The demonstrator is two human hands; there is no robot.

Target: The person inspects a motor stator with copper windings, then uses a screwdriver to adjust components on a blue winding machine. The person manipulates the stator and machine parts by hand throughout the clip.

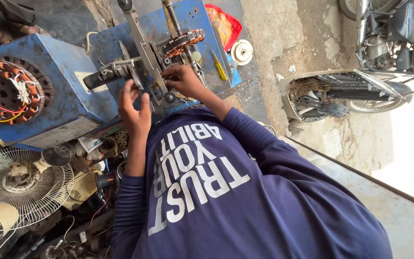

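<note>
Blue winding machine (pixel 202 29) | left hand (pixel 134 106) open beside crank handle (pixel 102 76) | right hand (pixel 183 80) pinching its metal frame (pixel 142 45)

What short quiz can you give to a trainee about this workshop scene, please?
1. True or false: the yellow-handled screwdriver lies on the blue plate, and no hand holds it.
2. What sits in the blue box at the far left? A: a copper-wound stator. B: a helmet. C: a paint can.
3. Which hand is nearer to the black crank handle?

Key:
1. True.
2. A.
3. The left hand. The right hand is further along, on the metal parts of the machine.
</note>
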